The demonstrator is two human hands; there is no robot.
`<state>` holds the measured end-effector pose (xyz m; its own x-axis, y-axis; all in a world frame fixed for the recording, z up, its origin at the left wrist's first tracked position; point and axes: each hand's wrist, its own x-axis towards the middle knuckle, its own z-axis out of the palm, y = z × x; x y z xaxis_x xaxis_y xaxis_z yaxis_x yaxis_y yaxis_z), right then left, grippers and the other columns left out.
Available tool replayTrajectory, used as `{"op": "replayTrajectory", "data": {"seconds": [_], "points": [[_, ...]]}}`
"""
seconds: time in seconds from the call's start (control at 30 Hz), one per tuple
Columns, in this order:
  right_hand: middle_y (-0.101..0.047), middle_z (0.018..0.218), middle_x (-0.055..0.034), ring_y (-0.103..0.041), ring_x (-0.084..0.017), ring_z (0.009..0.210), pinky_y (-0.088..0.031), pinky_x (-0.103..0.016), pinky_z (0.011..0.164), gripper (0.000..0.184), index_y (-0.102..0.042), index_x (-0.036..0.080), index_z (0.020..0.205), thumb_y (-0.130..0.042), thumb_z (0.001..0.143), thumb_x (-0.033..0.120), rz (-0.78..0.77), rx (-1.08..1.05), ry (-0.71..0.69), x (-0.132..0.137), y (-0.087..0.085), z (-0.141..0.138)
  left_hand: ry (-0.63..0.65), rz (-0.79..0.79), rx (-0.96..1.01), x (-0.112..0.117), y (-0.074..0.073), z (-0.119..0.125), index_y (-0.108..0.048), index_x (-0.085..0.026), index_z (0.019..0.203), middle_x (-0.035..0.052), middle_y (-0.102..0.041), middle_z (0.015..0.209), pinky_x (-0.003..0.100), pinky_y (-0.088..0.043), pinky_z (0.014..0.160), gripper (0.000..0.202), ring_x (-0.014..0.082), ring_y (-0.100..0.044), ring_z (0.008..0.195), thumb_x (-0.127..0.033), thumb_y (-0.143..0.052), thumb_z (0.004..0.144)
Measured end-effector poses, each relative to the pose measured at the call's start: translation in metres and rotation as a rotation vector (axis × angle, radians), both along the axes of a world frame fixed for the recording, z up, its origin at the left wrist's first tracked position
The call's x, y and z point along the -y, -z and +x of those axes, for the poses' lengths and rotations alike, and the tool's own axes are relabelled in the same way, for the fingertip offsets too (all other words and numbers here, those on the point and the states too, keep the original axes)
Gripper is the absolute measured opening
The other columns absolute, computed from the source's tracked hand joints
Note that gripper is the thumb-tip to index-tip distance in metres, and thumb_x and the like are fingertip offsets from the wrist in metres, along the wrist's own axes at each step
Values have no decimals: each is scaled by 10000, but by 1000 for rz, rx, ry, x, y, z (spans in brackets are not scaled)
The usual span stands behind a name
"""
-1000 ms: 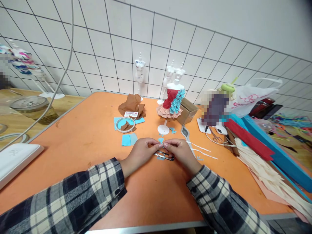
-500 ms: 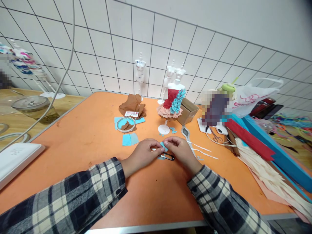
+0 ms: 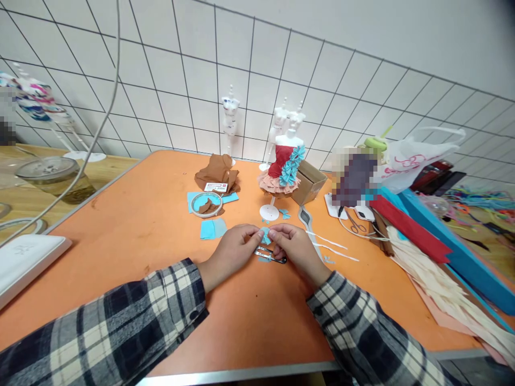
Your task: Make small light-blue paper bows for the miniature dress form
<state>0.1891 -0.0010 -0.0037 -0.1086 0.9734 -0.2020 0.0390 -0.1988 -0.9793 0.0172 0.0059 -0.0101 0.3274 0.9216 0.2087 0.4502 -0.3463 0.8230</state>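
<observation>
Between the fingertips of my left hand (image 3: 240,242) and my right hand (image 3: 295,246) is a small piece of blue crepe paper (image 3: 266,236). Both hands are closed in a pinch on it. Small dark-handled snips (image 3: 277,259) are just under my right fingers; whether those fingers hold them or they lie on the table, I cannot tell. Beyond my hands stands a white mini dress form (image 3: 285,140) dressed in a red bodice, blue ruffles and a pink ruffled skirt. Blue scraps (image 3: 284,214) lie by its base.
To the left are blue paper squares (image 3: 208,229), a tape roll (image 3: 192,205) and crumpled brown paper (image 3: 215,170). A cardboard box (image 3: 311,185) stands behind the dress form. Scissors (image 3: 357,224), white strips (image 3: 333,252) and folded coloured paper (image 3: 410,228) lie right.
My hands have turned the blue paper piece so that more of it shows, my left fingertips shifting slightly left and up. The snips' blades now show more clearly below.
</observation>
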Motion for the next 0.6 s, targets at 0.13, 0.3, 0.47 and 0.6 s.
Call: {"op": "replayTrajectory", "data": {"seconds": [0.13, 0.3, 0.47, 0.6], "points": [[-568, 537, 46, -511, -91, 424, -447, -222, 423, 358, -610, 174, 791, -765, 633, 456, -23, -17, 8, -1, 2, 0, -13, 7, -12, 0, -1, 0, -619, -174, 701, 2, -616, 683, 235, -395, 604, 352, 154, -561, 663, -394, -446, 914], [-581, 582, 40, -519, -90, 426, -461, -226, 419, 365, -605, 182, 793, -769, 631, 466, -3, -46, 21, -3, 6, -2, 7, -76, 110, 1, -1, 0, -649, -163, 758, 19, -660, 732, 241, -436, 637, 350, 171, -588, 712, -446, -488, 886], [-574, 590, 37, -504, -93, 434, -452, -222, 403, 365, -608, 187, 838, -726, 678, 493, 41, -68, 11, -4, 6, -1, 3, -157, 145, 1, 4, 0, -662, -161, 800, 42, -699, 794, 254, -472, 665, 268, 188, -623, 750, -425, -613, 802], [-584, 642, 18, -502, -103, 493, -434, -210, 394, 410, -637, 172, 927, -700, 695, 504, 29, -45, -41, -2, 3, -1, -12, -149, 139, 0, 7, 0, -647, -160, 775, 37, -692, 755, 253, -472, 640, 279, 180, -617, 714, -435, -606, 804]]}}
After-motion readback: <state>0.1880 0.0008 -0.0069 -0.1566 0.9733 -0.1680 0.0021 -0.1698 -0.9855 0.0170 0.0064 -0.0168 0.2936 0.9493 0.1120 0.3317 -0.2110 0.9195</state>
